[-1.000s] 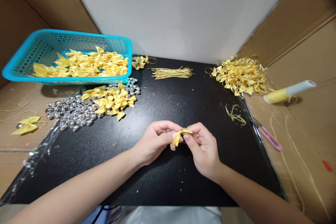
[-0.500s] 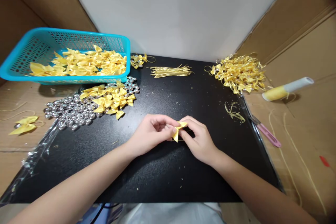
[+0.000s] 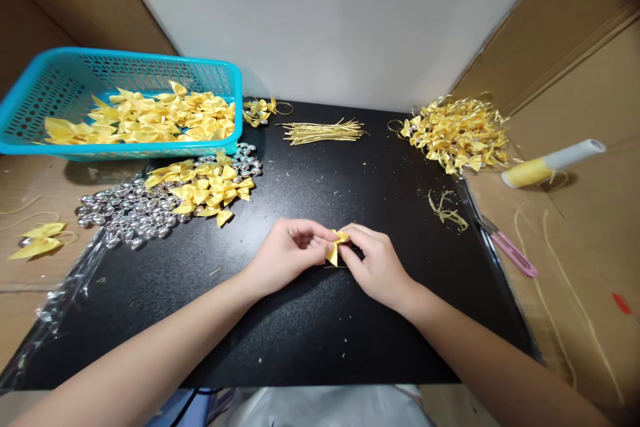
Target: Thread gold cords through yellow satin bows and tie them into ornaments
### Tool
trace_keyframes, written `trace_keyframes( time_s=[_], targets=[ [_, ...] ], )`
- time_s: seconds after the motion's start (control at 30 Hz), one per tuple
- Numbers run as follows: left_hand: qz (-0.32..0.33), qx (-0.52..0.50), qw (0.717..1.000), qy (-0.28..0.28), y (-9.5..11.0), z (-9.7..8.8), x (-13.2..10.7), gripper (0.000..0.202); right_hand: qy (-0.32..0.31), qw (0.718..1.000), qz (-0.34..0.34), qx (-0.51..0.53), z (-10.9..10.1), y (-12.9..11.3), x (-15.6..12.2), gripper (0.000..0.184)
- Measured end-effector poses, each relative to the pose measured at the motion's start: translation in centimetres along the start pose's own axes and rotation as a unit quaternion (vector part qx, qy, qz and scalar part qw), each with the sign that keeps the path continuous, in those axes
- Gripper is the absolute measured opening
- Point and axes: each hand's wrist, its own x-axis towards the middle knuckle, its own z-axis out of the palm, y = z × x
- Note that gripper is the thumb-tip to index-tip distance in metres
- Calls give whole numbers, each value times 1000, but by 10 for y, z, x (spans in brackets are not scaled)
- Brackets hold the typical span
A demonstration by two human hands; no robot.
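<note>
Over the middle of the black tabletop (image 3: 280,340), a small yellow ribbon bow (image 3: 333,253) is pinched between both hands. My left hand (image 3: 287,255) is closed, its thumb and forefinger on the bow's left side. From the right, my right hand (image 3: 375,260) grips the bow with thumb and fingers pressed together. A thin gold cord shows just below the bow; most of it is hidden by the fingers. Beyond the hands lies a bundle of gold cords (image 3: 323,132).
A blue basket (image 3: 237,103) of yellow bows stands at back left. Before it lie silver beads (image 3: 133,213) and loose bows (image 3: 215,188). At right are a pile of corded bows (image 3: 457,135), cord scraps (image 3: 447,211), a pink-handled cutting tool (image 3: 515,253) and a rolled tube (image 3: 553,163).
The view has shifted slightly. Both hands stay on the bow, and the right fingers have closed in nearer to its centre.
</note>
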Motion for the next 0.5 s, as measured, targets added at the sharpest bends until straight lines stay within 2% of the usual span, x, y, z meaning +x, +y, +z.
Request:
trace_keyframes(
  time_s=[0.33,0.5],
  targets=[
    [-4,-1,1000,-5,-3,-1,1,12,-3,1000,6,-1,0,0,0,13],
    [18,-21,999,-18,-5,-2,2,11,-1,1000,10,-5,2,1,-1,14]
  ],
)
